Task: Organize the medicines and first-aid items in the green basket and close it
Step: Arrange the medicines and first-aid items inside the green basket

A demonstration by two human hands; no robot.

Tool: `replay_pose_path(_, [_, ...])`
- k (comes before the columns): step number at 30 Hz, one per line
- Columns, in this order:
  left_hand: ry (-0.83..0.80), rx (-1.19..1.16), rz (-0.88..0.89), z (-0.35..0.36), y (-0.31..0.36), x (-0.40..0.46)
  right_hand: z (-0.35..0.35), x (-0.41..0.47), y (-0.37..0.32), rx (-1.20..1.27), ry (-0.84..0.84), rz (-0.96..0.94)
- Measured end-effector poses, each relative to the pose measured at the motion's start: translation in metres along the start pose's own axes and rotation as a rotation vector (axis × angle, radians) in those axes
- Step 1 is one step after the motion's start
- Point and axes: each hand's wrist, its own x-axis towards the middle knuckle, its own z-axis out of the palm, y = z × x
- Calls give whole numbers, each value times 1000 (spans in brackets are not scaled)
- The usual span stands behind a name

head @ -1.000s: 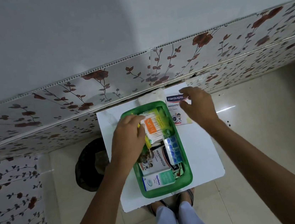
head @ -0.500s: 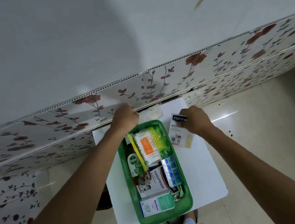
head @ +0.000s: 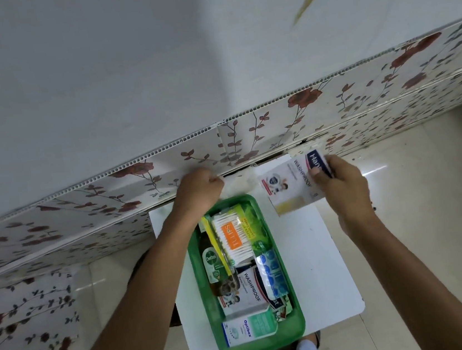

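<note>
My right hand (head: pixel 342 187) pinches the Hansaplast plaster box (head: pixel 292 184) by its blue end, thumb on the printed face and the other fingers behind, and the box is lifted off the white table (head: pixel 322 265), tilted, just beyond the far right corner of the green basket (head: pixel 297 321). My left hand (head: pixel 198 189) is closed into a fist at the far edge of the table, right against the flowered wall panel (head: pixel 89 212), its fingers bunched on a pale, crumpled bit of wrapping or cotton (head: pixel 239 184); I can't make out what that is, only that it lies just past the basket's far rim.

The basket sits lengthwise away from me, its long axis running from my knees toward the wall. Inside, the Dettol bottle (head: pixel 213 264) lies along the left wall, the Tulips cotton-swab pack (head: pixel 232 240) fills the far end beside it, a second washproof plaster box (head: pixel 245 292) sits mid-basket with a blue blister strip (head: pixel 271 274) to its right, and the Optibex box (head: pixel 250 328) lies across the near end.

The box in my right hand lies up and to the right of the basket, its long side skewed across the basket's axis. My right hand is the nearer one, so I judge I'd swing it inward and toward me, turning the box until it runs along the basket, then lay it on the items. I see no lid anywhere, so closing is not yet in reach.
</note>
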Motion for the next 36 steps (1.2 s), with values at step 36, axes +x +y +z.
replay_pose_path(36, [214, -280, 111, 28, -70, -135, 65, -130, 36, -1033, -416, -566])
